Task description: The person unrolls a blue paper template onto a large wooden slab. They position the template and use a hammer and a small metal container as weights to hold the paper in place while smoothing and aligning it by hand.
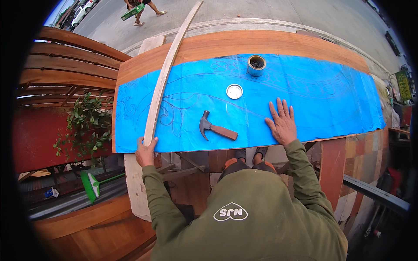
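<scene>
My left hand (146, 151) grips the near end of a long, narrow wooden strip (167, 65), which slants across the board and sticks out past its far edge. My right hand (283, 122) lies flat with fingers spread on a blue sheet (305, 91). Dark curling lines are drawn on the sheet, which covers most of a brown wooden board (244, 41). Between my hands lies a claw hammer (217, 128) with a brown handle. Beyond it are a round white lid (234, 91) and an open tin can (256, 65) with dark contents too small to make out.
Slatted wooden furniture (78, 65) and a leafy plant (89, 124) stand at the left. A green broom (90, 186) lies below them. Past the board's far edge runs a paved road, where a person carries a green box (133, 11). A metal bar (376, 191) is at the right.
</scene>
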Demonstrator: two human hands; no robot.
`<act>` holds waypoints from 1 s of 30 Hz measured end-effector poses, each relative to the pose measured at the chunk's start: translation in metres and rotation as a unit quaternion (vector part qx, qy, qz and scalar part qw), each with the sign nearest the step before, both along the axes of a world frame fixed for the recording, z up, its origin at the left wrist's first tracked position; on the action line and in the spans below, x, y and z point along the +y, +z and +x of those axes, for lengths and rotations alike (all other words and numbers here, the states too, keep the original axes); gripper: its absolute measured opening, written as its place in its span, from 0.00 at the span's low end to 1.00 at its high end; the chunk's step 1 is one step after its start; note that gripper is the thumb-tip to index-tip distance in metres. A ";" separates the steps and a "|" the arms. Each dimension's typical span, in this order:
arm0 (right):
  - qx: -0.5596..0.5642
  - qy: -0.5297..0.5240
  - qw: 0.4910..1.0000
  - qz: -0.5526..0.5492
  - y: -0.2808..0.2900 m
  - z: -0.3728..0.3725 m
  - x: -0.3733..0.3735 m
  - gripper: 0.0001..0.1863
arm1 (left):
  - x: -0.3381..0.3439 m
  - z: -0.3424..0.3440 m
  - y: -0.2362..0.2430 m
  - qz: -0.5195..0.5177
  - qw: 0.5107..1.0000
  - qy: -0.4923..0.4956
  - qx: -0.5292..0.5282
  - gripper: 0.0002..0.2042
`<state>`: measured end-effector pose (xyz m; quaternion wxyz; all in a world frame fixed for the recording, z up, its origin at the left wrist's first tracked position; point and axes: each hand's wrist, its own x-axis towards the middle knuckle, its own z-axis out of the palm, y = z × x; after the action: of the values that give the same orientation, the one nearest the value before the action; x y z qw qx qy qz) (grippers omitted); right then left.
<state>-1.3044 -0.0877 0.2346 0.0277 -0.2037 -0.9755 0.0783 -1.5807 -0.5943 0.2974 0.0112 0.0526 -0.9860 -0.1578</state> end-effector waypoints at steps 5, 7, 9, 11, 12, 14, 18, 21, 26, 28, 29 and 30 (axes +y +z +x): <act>-0.008 0.001 1.000 0.005 -0.004 0.005 0.001 0.38 | -0.015 -0.016 -0.013 -0.101 0.991 -0.033 0.080 0.37; 0.020 0.007 1.000 0.014 -0.003 0.007 0.001 0.38 | -0.012 -0.015 -0.019 -0.145 0.985 -0.024 0.096 0.36; 0.020 0.005 1.000 0.004 0.001 0.005 0.001 0.38 | 0.002 -0.015 -0.023 -0.209 0.924 -0.078 0.310 0.32; 0.034 0.001 0.999 0.002 0.010 0.000 0.006 0.38 | 0.033 -0.021 -0.028 -0.082 0.939 -0.153 0.298 0.29; 0.087 -0.019 0.993 -0.075 0.016 -0.007 0.011 0.39 | 0.053 -0.025 -0.033 0.041 0.935 -0.214 0.281 0.25; 0.140 -0.046 0.979 -0.144 0.028 -0.031 0.026 0.40 | 0.101 -0.044 -0.044 0.081 0.926 -0.292 0.226 0.24; 0.308 -0.026 0.926 -0.219 0.038 -0.117 0.063 0.50 | 0.170 -0.106 -0.066 0.108 0.903 -0.403 0.103 0.28; 0.284 -0.040 0.949 -0.133 0.029 -0.169 0.076 0.53 | 0.198 -0.134 -0.083 -0.021 0.916 -0.378 0.130 0.33; 0.238 -0.004 0.940 -0.246 0.019 -0.195 0.101 0.54 | 0.230 -0.129 -0.092 -0.072 0.885 -0.445 0.118 0.35; 0.255 0.003 0.942 -0.218 0.018 -0.206 0.111 0.54 | 0.242 -0.120 -0.090 -0.075 0.870 -0.471 0.129 0.35; 0.277 -0.024 0.934 -0.224 0.019 -0.213 0.120 0.53 | 0.248 -0.115 -0.087 -0.088 0.860 -0.485 0.128 0.35; 0.306 -0.047 0.923 -0.226 0.020 -0.222 0.129 0.53 | 0.254 -0.112 -0.085 -0.089 0.860 -0.487 0.124 0.35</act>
<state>-1.5263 0.0413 0.2546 0.2821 -0.2163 -0.8650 0.3541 -1.6930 -0.3399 0.2128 0.0596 -0.4550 -0.8865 -0.0595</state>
